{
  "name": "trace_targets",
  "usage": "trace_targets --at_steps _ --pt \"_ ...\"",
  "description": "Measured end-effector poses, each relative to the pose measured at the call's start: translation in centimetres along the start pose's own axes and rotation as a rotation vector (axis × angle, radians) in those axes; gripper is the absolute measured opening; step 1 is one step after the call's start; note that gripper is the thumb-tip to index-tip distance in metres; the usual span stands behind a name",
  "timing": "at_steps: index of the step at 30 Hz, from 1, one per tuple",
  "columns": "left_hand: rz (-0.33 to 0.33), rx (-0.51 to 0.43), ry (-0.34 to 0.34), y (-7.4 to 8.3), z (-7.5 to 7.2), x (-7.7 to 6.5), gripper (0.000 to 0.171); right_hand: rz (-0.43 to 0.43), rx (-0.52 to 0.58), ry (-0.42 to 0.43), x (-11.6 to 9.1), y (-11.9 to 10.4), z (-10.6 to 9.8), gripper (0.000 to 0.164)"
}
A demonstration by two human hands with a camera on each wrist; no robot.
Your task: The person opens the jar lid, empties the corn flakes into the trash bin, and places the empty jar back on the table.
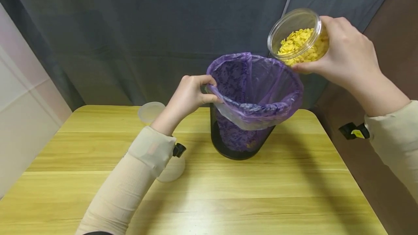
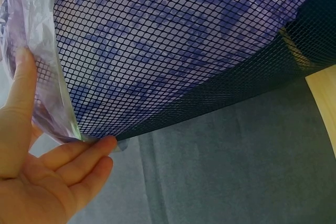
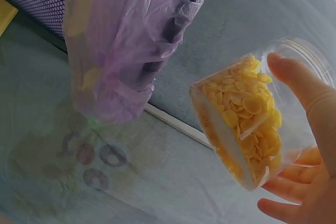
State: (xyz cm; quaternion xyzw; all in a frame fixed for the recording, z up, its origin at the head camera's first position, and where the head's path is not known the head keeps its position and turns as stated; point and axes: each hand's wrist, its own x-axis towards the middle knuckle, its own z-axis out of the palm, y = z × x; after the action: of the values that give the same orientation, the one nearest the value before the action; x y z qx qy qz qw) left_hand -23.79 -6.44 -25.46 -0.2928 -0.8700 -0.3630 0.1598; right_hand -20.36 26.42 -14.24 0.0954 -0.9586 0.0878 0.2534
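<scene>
A black mesh wastebasket (image 1: 218, 139) leans on the wooden table, lined with a purple plastic bag (image 1: 261, 79) folded over its rim. My left hand (image 1: 192, 91) pinches the lined rim on the left side, thumb outside; the left wrist view shows the fingers (image 2: 86, 161) at the rim's edge. With my right hand (image 1: 349, 52) I grip a clear plastic jar (image 1: 277, 41) above the basket's right rim. The jar is tilted, its open mouth towards the basket. Yellow flakes (image 3: 254, 108) fill part of it and lie inside the jar.
On the table (image 1: 261, 198), a translucent round lid (image 1: 151, 110) lies at the back left, partly behind my left forearm. Another pale translucent round piece (image 1: 173, 169) shows beside that sleeve. A grey curtain (image 1: 147, 28) hangs behind the table.
</scene>
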Motion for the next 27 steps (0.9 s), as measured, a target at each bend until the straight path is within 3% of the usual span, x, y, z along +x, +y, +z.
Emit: trace_targets --at_steps 6,14,27 --pt "0.007 0.007 0.006 -0.01 0.03 0.06 0.026 -0.028 -0.016 0.005 0.24 -0.31 -0.17 0.108" --pt "0.001 0.012 0.000 0.12 0.00 0.09 0.027 -0.111 -0.040 0.078 0.28 -0.27 0.28 0.102" --pt "-0.003 0.018 -0.008 0.05 -0.31 0.03 0.027 -0.187 -0.063 0.152 0.52 -0.26 0.56 0.108"
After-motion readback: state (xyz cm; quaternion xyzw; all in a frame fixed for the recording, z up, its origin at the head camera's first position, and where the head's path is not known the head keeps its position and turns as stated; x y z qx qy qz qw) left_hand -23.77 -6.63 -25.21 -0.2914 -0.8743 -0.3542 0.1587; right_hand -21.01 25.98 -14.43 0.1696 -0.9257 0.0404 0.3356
